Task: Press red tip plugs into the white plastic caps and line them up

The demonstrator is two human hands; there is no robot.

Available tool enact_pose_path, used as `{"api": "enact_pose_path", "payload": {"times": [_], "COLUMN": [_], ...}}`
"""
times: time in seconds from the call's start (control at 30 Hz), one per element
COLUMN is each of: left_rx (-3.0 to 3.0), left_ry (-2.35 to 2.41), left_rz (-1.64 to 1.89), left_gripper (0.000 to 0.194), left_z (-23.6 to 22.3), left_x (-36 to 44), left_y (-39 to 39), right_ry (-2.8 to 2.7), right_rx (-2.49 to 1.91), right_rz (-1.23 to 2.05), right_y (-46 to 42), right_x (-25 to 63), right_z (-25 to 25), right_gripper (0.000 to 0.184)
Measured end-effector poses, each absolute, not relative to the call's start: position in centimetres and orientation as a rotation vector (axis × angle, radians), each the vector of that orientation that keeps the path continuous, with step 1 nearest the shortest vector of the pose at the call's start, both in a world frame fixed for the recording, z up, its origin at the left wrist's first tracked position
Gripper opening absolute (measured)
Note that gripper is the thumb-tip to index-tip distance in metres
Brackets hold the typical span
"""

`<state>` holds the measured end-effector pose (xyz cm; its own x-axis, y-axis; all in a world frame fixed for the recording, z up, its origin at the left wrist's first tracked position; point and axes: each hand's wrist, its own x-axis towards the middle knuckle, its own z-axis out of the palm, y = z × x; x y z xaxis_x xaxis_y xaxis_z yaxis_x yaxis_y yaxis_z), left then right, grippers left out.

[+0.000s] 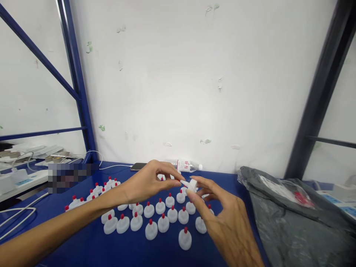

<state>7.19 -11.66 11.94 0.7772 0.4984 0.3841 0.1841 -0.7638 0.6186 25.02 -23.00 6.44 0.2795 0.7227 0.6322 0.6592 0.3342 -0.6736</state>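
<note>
My right hand (219, 204) holds a white nozzle cap (192, 184) by its round base between thumb and fingers, above the table. The cap is tilted, its narrow spout pointing left. My left hand (155, 180) pinches the spout's tip between thumb and forefinger. Whether a small red tip is inside that pinch is hidden. Below both hands, several white caps with red tips (151, 229) stand on the blue table (91, 244). One more red-tipped cap (185, 239) stands close to the front, left of my right wrist.
A clear plastic bottle (186, 165) lies by the wall, with a phone (138, 167) on a white cable left of it. Dark plastic bags (289, 218) cover the right side. Power strips (23, 181) and cables lie at left. Blue metal posts (80, 100) frame the wall.
</note>
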Motion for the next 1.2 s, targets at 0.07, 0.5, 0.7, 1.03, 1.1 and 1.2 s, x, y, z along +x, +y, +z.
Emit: {"api": "enact_pose_path", "payload": {"times": [0.07,0.5,0.7,1.03,1.1,1.2], "left_rx": [2.327,2.444,2.552,2.476,2.531,2.647], "left_ry": [0.489,0.552,0.559,0.556,0.566,0.583], "left_rz": [0.734,0.745,0.734,0.751,0.778,0.765], "left_gripper": [0.019,0.017,0.019,0.016,0.015,0.015], "left_z": [12.2,12.1,12.3,11.9,11.9,11.7], "left_x": [7.1,6.2,6.1,6.1,6.1,5.5], "left_y": [-11.9,-12.6,-13.1,-13.4,-13.7,-14.3], "right_ry": [-1.424,-1.511,-1.585,-1.589,-1.609,-1.656], "right_rx": [-1.33,-1.304,-1.343,-1.303,-1.302,-1.346], "right_rz": [0.084,-0.008,-0.016,0.017,0.079,0.156], "right_y": [-23.1,-23.0,-23.0,-22.7,-22.8,-23.2], "right_x": [25.0,24.6,24.9,24.7,24.9,25.7], "right_z": [6.5,6.3,6.1,5.9,5.9,6.1], "right_gripper": [0.03,0.03,0.032,0.033,0.032,0.039]}}
